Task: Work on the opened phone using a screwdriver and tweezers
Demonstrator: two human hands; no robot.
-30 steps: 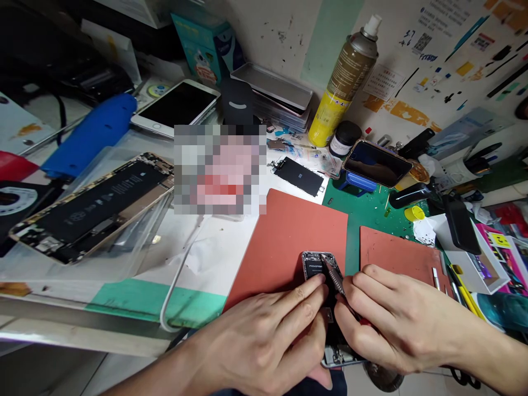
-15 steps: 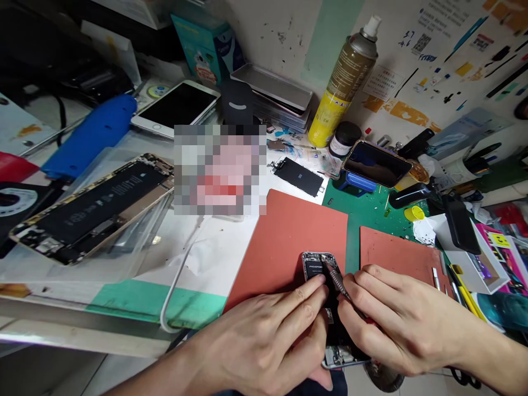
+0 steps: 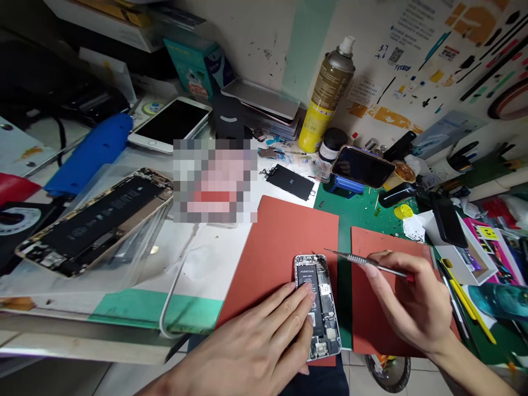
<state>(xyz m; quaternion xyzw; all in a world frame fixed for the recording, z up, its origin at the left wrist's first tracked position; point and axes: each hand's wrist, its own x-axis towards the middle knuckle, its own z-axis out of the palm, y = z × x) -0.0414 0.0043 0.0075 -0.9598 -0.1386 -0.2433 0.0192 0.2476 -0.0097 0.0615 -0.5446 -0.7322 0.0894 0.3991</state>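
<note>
An opened phone [image 3: 325,308] lies on a red-brown mat [image 3: 289,225], its dark battery and circuit boards exposed. My left hand [image 3: 276,324] grips it at the left side, fingers laid across the battery and thumb low near the bottom edge. Between the thumb and fingers of my right hand [image 3: 412,297] is a slim screwdriver [image 3: 363,259] with a ridged metal handle and a red end. Its thin tip points left, beside the phone's top right corner and apart from it. Part of the battery is hidden under my left fingers.
A second red-brown mat [image 3: 379,264] lies under my right hand. Behind stand a spray can [image 3: 325,99], a dark jar [image 3: 333,144] and a propped phone [image 3: 363,166]. A loose black screen part [image 3: 291,181] rests on white paper. Another opened phone [image 3: 99,220] is at the left.
The screwdriver has come off the phone's upper end and moved right with my right hand, uncovering the phone's right side. My left hand stays on the phone. The view has shifted slightly.
</note>
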